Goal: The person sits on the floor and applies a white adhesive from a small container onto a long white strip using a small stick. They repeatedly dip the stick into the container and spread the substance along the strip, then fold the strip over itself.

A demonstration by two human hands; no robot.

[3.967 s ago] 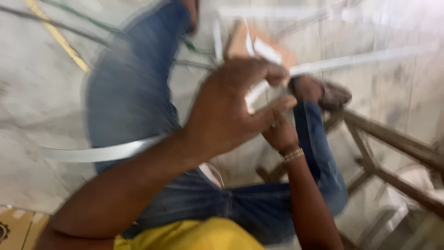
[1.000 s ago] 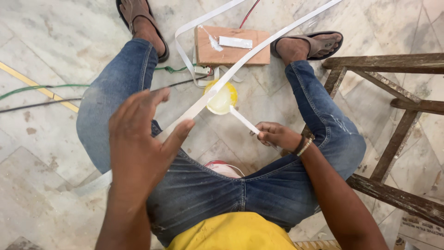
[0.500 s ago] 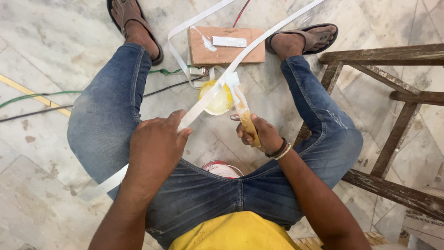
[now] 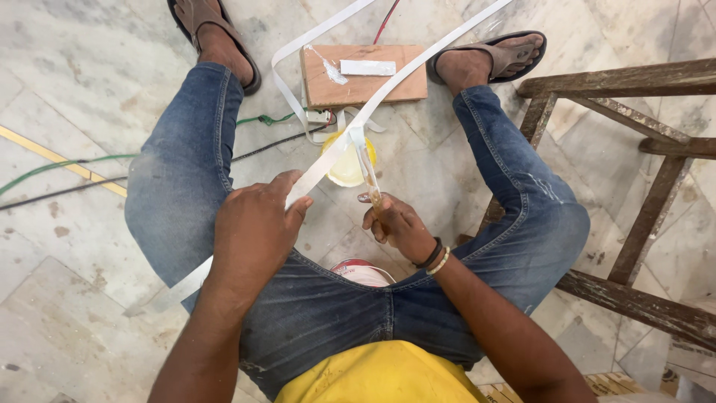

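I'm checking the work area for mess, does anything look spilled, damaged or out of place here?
Yes. The wooden block between the feet has a white smear on its top. The stick in the right hand is coated in amber glue above the yellow container. Loose white strip loops over the floor. I see no puddle.

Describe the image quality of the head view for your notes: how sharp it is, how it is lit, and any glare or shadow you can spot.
Head view: sharp overall, no motion blur on the left hand or right hand; soft, even light; faint shadows under the legs on the marble floor; the white strip is bright but not blown out; the wooden frame bends slightly at the edge, wide-lens distortion.
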